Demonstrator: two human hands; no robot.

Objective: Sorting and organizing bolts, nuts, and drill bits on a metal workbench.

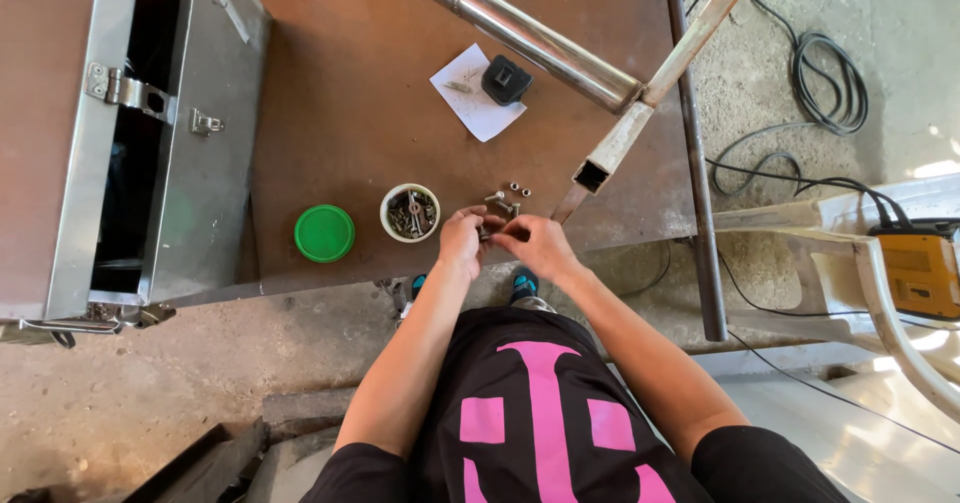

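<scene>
Both hands, left hand (462,238) and right hand (537,243), pinch a small fastener (487,231) above the tabletop (340,113); keeping it beside the cup of screws (410,212) seems wise.

A rusty brown steel table (340,53) fills the upper part of the view. On its left side stands a grey metal box (190,153) with its lid open. The floor (120,403) is rough grey concrete. At the right, black cables (825,73) lie in strong sunlight beside a white plastic chair (890,293).
</scene>
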